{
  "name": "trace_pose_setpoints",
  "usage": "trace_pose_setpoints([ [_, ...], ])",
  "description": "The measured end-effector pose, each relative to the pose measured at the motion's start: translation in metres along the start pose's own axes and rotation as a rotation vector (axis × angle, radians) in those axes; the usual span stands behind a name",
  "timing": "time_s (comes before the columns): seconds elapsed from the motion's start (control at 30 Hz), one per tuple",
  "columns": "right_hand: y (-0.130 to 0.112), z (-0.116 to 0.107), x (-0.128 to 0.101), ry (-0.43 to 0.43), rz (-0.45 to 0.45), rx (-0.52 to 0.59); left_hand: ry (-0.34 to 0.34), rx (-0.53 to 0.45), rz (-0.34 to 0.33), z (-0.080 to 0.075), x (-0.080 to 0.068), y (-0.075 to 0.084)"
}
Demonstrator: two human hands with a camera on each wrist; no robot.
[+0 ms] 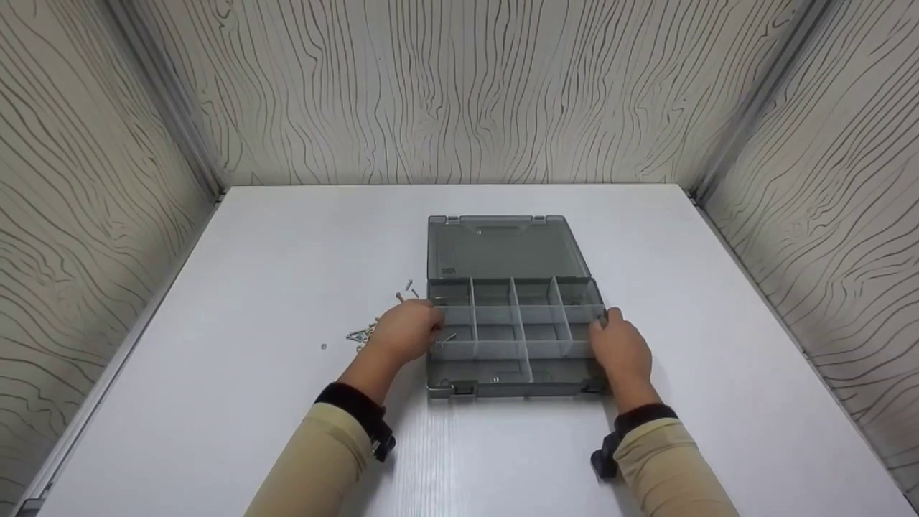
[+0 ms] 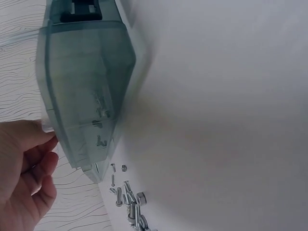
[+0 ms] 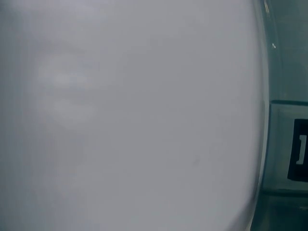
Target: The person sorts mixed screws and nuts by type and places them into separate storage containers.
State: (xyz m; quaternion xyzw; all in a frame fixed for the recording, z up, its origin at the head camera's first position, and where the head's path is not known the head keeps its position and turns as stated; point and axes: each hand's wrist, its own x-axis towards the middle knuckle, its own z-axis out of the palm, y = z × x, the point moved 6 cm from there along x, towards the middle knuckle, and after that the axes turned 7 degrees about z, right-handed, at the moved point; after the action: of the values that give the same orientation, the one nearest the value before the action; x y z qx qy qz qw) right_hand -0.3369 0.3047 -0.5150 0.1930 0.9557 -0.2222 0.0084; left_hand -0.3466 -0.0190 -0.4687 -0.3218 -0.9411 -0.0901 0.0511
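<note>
A grey see-through compartment box [image 1: 515, 390] lies on the table with its lid [image 1: 506, 248] folded back. Clear dividers part its tray into several cells. My left hand [image 1: 403, 332] is at the box's left side; in the left wrist view, its thumb and forefinger [image 2: 33, 134] pinch the end of a clear divider strip [image 2: 46, 122] at the rim. Against the right side, my right hand [image 1: 623, 350] grips the other end of the long clear divider [image 1: 495, 314], its fingertips partly hidden. A few small metal pieces [image 1: 496, 379] sit inside the box.
Loose screws and nuts [image 2: 129, 197] lie heaped left of the box, partly behind my left hand. A single nut [image 1: 324, 347] lies farther left on the white table [image 1: 237, 301]. Patterned panels [image 1: 445, 93] enclose the back and sides.
</note>
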Motion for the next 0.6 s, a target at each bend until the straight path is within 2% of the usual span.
trace_pose_setpoints([
  [0.27,0.0007,0.0004,0.0003,-0.002,-0.005,0.000,-0.030,-0.031,0.025,0.0008,-0.0014,0.0025],
  [0.6,0.0008,0.0025,0.0005,-0.003,-0.002,-0.006,0.005,-0.090,0.041,-0.0006,-0.0025,-0.0028],
])
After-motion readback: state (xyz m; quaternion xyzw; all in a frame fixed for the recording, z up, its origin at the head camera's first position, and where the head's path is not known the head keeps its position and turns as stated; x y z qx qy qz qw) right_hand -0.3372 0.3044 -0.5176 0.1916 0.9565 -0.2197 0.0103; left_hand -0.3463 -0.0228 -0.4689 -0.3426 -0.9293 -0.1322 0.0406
